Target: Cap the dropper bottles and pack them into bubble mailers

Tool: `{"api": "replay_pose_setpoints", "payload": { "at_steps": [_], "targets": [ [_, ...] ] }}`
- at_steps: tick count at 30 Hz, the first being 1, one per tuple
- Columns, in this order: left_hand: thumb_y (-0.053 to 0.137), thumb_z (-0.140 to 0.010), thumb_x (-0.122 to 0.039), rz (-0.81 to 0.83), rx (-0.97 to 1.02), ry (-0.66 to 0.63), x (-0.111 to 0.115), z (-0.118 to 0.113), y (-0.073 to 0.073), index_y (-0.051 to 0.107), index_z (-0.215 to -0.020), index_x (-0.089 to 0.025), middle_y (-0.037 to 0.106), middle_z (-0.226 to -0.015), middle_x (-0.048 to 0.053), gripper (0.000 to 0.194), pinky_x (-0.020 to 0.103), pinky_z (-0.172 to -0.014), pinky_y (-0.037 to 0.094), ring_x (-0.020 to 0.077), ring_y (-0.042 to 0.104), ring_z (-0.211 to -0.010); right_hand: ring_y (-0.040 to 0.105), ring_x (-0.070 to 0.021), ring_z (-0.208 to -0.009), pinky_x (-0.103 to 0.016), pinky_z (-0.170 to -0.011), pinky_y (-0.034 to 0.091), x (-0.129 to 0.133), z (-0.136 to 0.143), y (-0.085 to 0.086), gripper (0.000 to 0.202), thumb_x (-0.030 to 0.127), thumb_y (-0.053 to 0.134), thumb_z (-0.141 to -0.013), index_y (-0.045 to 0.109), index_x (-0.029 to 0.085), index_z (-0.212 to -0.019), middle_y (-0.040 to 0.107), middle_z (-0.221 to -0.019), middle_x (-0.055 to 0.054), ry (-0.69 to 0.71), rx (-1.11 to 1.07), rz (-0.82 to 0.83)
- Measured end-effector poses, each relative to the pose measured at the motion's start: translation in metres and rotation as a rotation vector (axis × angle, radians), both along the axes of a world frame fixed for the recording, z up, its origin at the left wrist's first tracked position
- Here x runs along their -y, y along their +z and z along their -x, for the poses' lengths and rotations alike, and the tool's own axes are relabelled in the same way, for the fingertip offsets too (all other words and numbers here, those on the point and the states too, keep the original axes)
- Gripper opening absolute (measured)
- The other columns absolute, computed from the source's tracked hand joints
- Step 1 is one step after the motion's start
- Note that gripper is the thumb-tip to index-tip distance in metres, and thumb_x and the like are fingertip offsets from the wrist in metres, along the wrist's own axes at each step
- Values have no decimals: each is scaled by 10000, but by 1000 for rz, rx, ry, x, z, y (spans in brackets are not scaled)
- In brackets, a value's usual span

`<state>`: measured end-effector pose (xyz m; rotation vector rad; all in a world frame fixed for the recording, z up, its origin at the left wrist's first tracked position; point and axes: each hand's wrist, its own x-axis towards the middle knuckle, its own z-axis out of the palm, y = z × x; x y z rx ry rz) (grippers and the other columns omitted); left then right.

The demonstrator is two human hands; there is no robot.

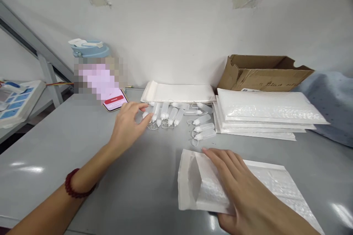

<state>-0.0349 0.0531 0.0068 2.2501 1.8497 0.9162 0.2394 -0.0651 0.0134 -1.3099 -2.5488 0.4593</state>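
My left hand (131, 119) is at the left end of a group of small translucent squeeze bottles (164, 111), thumb and forefinger apart. I cannot tell whether its fingertips touch the nearest bottle. White caps with thin loops are on the bottles, which lie on the grey table; several lie apart to the right (205, 135). My right hand (234, 180) grips a white bubble mailer (212, 191) near its mouth, fingers on top and thumb below. The mailer's mouth gapes to the left, and nothing inside it shows.
More bubble mailers (270, 108) are stacked at the right, before a cardboard box (270, 75). Flat white packets (182, 92) lie behind the bottles. Back left are a phone (117, 101) with a lit screen and a blue-lidded container (92, 49). A wall (176, 25) borders the table (66, 132).
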Motion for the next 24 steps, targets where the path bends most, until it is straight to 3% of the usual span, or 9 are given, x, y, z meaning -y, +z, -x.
{"api": "replay_pose_setpoints", "payload": {
  "at_steps": [4, 7, 10, 13, 14, 16, 19, 24],
  "targets": [
    [559, -819, -352, 54, -17, -39, -13, -3, -15, 639, -944, -147, 610, -876, 72, 253, 363, -809, 447, 250, 524, -920, 430, -361, -1152, -580, -928, 416, -1, -11, 1, 965, 133, 527, -541, 157, 158, -1432, 453, -1271, -167, -12, 56, 6],
    [561, -806, -327, 56, 4, -39, -12, -9, -19, 619, -868, -159, 612, -845, 66, 188, 357, -795, 443, 252, 513, -916, 416, -376, -1192, -607, -937, 411, 1, -19, -1, 999, 133, 544, -570, 97, 164, -1463, 451, -1293, -179, -14, 100, -8],
    [556, -795, -309, 29, 60, -12, -8, -10, -14, 586, -803, -174, 607, -832, 53, 139, 333, -764, 438, 234, 515, -884, 422, -359, -1197, -601, -943, 415, 1, -24, -2, 998, 125, 542, -607, 63, 184, -1481, 455, -1285, -169, -15, 106, 34],
    [536, -815, -313, 13, 141, -33, 4, -10, 0, 574, -873, -178, 583, -817, 20, 152, 274, -678, 433, 169, 520, -747, 442, -330, -1172, -562, -938, 431, -3, -24, 0, 957, 117, 531, -635, 83, 202, -1476, 456, -1272, -149, -37, 86, 83],
    [537, -823, -318, 31, 167, -86, 10, -11, 5, 573, -901, -179, 569, -790, 5, 163, 250, -632, 425, 144, 507, -683, 445, -323, -1165, -546, -934, 436, -4, -24, 1, 933, 117, 526, -649, 94, 205, -1471, 452, -1272, -146, -49, 78, 85],
    [555, -827, -296, 119, 215, -334, 24, -15, 15, 580, -917, -181, 555, -762, -11, 147, 220, -568, 402, 113, 474, -608, 447, -311, -1157, -516, -926, 445, -8, -22, 2, 890, 114, 514, -670, 115, 207, -1460, 440, -1281, -141, -80, 61, 77],
    [532, -846, -199, 233, 107, -676, 44, -23, 20, 594, -893, -182, 587, -854, 12, 81, 219, -635, 419, 118, 510, -700, 440, -300, -1159, -486, -933, 443, -10, -18, 3, 872, 102, 504, -667, 136, 210, -1449, 414, -1306, -133, -99, 36, 78],
    [487, -870, -103, 252, -62, -861, 58, -36, 8, 601, -948, -165, 587, -915, 49, 152, 261, -733, 448, 167, 544, -855, 432, -296, -1157, -486, -958, 418, -6, -7, 1, 852, 88, 504, -641, 186, 198, -1423, 415, -1303, -125, -59, 6, 104]
  ]
}}
